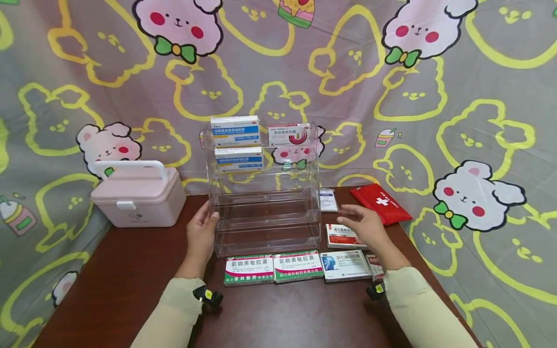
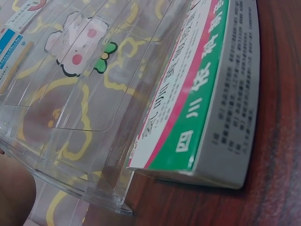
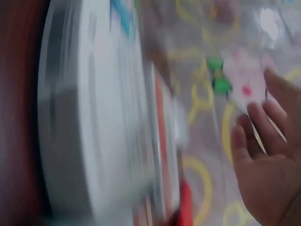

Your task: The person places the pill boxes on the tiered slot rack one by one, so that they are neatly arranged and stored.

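A clear acrylic tiered rack [image 1: 267, 212] stands on the table, its lower shelves bare. My left hand [image 1: 202, 237] is at the rack's left side, thumb by the front edge and fingers loosely extended along the side panel. In the left wrist view, part of that hand [image 2: 16, 190] shows beside the rack's edge. My right hand [image 1: 365, 228] hovers right of the rack, fingers relaxed and nothing in them. It overlaps a red-and-white medicine box [image 1: 341, 237] in the head view. The right wrist view is blurred, but the right hand's spread fingers [image 3: 270, 134] show there.
Blue-and-white boxes [image 1: 235, 131] and a red-and-white box [image 1: 289, 135] sit on upper shelves. Two green-and-white boxes [image 1: 249, 269] and a white box [image 1: 345, 266] lie in front. A pink case [image 1: 139, 198] stands left; a red first aid pouch [image 1: 382, 203] lies right.
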Tool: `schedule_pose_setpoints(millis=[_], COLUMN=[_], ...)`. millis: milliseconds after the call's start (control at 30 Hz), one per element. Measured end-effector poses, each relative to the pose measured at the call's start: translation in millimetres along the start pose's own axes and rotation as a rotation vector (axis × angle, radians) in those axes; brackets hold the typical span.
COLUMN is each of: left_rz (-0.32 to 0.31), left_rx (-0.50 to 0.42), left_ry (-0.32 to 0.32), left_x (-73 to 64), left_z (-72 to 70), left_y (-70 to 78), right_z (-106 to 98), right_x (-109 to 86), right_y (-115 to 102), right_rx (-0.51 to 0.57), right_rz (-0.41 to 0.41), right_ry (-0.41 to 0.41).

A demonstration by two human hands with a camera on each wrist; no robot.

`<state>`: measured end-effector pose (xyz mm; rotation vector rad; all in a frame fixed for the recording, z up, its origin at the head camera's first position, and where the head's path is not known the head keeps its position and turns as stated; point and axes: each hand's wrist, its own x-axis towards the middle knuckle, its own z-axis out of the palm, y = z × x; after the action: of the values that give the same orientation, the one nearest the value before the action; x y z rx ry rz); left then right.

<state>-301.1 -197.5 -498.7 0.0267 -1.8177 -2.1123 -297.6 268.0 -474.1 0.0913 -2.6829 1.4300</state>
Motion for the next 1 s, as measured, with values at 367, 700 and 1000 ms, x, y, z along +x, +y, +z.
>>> schedule_pose_setpoints(millis=[367, 700, 1000], left_rz=[-0.018, -0.029, -0.04], left_rx=[0.003, -0.033, -0.025], left_ry=[0.0, 0.008, 0.004], left_x=[-1.1, 1.9, 0.7], left_z=[-3.2, 1.9, 2.0], left_y=[1.3, 2.7, 6.1], right_z=[-57.5, -59.0, -55.7], right_x=[9.4, 17.6, 22.3], right_y=[58.5, 70.1, 71.6], right_rx=[-0.219, -0.252, -0.297], right_rz=[0.097, 0.202, 0.196], right_ry=[-0.283, -0.427, -0.42])
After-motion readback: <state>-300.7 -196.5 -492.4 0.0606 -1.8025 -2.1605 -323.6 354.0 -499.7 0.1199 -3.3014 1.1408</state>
